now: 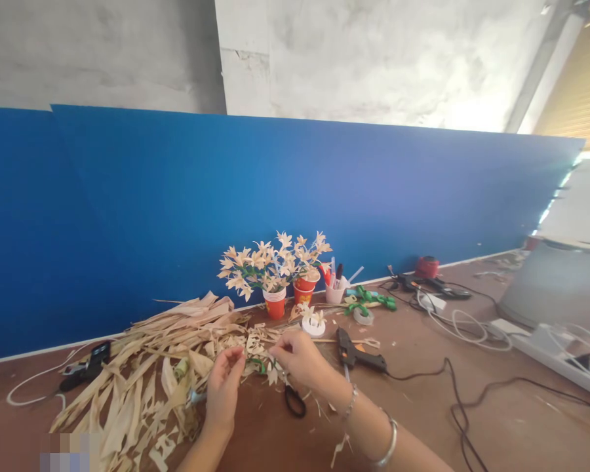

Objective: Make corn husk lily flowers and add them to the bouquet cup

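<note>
My left hand [225,383] is raised over the front of the table with its thumb and fingertips together. Facing it, my right hand [302,359] has thumb and forefinger pinched. Whatever either hand holds is too small to make out. Between and below them lie a bit of green ribbon or tape [258,364] and a pale husk flower [273,375]. Black-handled scissors [295,401] rest under my right wrist. A black glue gun [361,357] lies to the right of that hand. Dried husks [142,367] spread in a heap on the left.
Behind my hands, husk flowers [260,262] stand in red paper cups [275,305]. A pen cup [334,293], green ribbon [373,298], a tape roll [363,317] and a white round holder [313,326] sit nearby. Cables and a power strip [560,360] lie right; a blue partition [373,190] stands behind.
</note>
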### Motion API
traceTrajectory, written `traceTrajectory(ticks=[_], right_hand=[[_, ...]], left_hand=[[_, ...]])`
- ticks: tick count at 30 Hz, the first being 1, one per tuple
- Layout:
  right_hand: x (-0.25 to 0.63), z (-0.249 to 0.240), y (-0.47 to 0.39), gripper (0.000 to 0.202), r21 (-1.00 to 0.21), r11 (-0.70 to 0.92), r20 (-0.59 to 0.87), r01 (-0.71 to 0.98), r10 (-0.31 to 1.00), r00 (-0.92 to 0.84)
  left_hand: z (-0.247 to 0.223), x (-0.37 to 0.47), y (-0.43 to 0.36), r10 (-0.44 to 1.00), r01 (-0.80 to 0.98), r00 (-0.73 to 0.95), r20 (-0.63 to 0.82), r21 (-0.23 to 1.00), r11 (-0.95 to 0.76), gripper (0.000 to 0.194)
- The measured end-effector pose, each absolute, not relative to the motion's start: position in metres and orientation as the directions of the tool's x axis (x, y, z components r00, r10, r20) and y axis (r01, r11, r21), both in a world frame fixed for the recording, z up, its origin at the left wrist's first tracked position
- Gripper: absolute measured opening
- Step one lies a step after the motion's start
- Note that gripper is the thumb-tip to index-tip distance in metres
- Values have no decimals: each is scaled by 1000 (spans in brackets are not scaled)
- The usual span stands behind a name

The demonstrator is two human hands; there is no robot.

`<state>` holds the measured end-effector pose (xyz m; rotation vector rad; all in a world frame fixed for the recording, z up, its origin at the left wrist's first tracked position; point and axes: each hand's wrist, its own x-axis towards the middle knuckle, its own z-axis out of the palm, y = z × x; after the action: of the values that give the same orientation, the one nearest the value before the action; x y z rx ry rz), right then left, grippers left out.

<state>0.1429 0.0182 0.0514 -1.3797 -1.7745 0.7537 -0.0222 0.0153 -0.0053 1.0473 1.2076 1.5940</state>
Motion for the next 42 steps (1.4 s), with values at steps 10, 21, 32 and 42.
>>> traceTrajectory(ticks=[10, 21, 32, 42], right_hand=[[228, 92, 33, 53, -974, 226, 227, 18, 972, 69], [271, 61, 62, 39, -965, 184, 230, 186, 934, 272], [261, 22, 78, 28, -707, 23, 291, 707, 920, 262], [257, 13, 78, 23, -493, -107, 251, 864, 933, 259]], left_hand=[[-4, -21, 16, 950, -155, -294, 104, 976, -154, 37], [-5, -21, 16, 949, -152, -298, 101, 977, -151, 40], [-6, -21, 16, 951, -142, -294, 93, 980, -139, 42], [-7, -21, 16, 953, -139, -283, 106, 979, -151, 38]])
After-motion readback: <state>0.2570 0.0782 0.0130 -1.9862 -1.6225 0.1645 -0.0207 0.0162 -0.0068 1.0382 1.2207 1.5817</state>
